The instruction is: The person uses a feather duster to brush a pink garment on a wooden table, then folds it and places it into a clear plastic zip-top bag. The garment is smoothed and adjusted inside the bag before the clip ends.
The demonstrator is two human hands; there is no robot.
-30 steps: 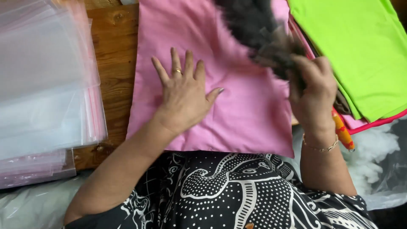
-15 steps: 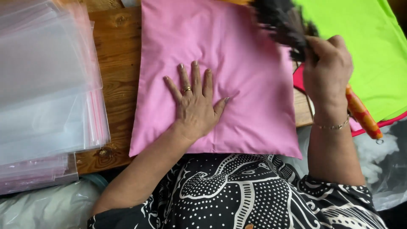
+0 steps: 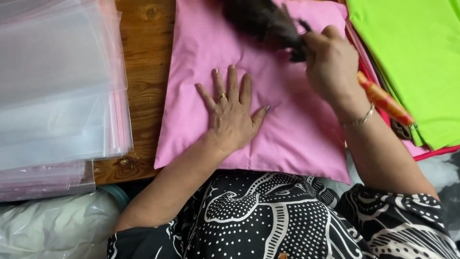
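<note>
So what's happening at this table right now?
A person is working on a pink cushion lying on a wooden table. The left hand lies flat on the cushion with fingers spread, while the right hand grips a feather duster with an orange handle, its dark, blurred feathers over the cushion's top. A stack of clear plastic bags lies to the left, and bright green fabric to the right.

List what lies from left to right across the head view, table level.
Stack of clear plastic bags → bare strip of wooden table → pink pillow with the left hand flat on it → right hand gripping a dark feather duster → lime green fabric.
</note>
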